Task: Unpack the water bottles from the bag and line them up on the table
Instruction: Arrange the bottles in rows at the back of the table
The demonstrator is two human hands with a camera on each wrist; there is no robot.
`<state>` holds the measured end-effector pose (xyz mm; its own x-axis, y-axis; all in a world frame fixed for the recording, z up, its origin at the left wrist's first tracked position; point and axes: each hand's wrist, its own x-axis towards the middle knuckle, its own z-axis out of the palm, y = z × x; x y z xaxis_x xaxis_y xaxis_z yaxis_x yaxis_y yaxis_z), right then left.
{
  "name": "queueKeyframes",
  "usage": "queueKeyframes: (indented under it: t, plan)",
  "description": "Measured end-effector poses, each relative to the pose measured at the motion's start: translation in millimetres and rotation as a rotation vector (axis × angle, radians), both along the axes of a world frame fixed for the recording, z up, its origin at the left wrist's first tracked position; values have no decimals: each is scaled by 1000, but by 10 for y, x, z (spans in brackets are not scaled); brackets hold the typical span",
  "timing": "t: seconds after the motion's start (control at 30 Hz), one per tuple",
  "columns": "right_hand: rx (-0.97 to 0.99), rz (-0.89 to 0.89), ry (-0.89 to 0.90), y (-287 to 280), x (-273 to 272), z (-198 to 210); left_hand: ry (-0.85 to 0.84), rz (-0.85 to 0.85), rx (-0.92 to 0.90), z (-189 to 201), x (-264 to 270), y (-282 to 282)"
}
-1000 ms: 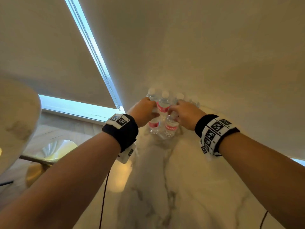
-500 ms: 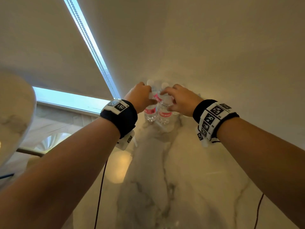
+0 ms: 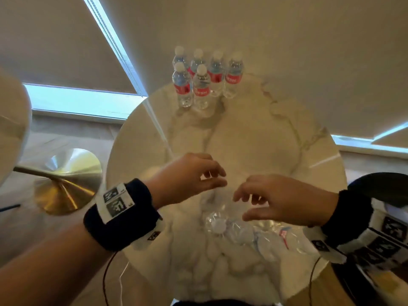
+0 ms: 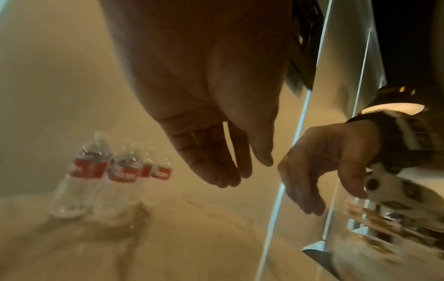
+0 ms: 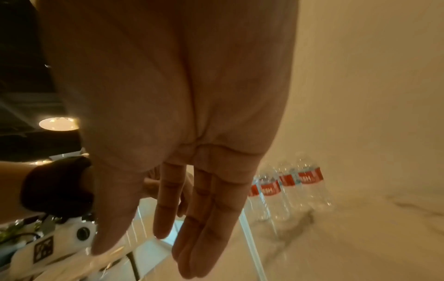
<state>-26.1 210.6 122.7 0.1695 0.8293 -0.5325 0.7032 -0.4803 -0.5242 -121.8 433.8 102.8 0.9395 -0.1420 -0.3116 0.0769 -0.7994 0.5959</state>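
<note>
Several clear water bottles (image 3: 205,80) with red labels and white caps stand close together at the far edge of the round marble table (image 3: 265,140). They also show blurred in the wrist views (image 4: 120,171) (image 5: 288,186). A clear plastic bag (image 3: 242,233) with more bottles, caps up, sits at the near edge. My left hand (image 3: 217,178) hovers above the table's middle with relaxed fingers, holding nothing. My right hand (image 3: 240,206) hangs just above the bag, fingers loosely spread and empty. Both palms look empty in the wrist views (image 4: 240,171) (image 5: 168,247).
A gold conical base (image 3: 64,186) stands on the floor to the left, under another marble top (image 3: 11,129). A black chair (image 3: 379,188) is at the right edge. Drawn window blinds hang behind the table. Bare marble lies between the standing bottles and the bag.
Both hands let go of the bottles at the far edge and drew back toward me, to above the bag. My head view tilted down, so the bag now shows.
</note>
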Motion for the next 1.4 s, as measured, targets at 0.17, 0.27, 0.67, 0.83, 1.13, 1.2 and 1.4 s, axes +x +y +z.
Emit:
queueKeyframes:
  t: [0.17,0.27,0.67,0.83,1.13,1.2,1.4]
  plan:
    - [-66,48,-8,-407,-572,-301,160,-267,102,-166,-541,-465]
    - [3,18,-79,-382,-715,-410,147,-298,146,-268,-593,-542]
    - [8,-390,-388,604,1046,-418,-8,-5,241,-285,1305,214]
    - [25,-455,-419,987,1810,-453,-78,77,277,-303,2037,572]
    - [124,-552,-381,1372,2415,-509,-123,142,326,-485,2611,794]
    - [138,-559,-385,1446,2492,-523,-133,144,349,-507,2694,814]
    - [153,-575,-371,1543,2591,-581,-166,170,392,-595,2788,834]
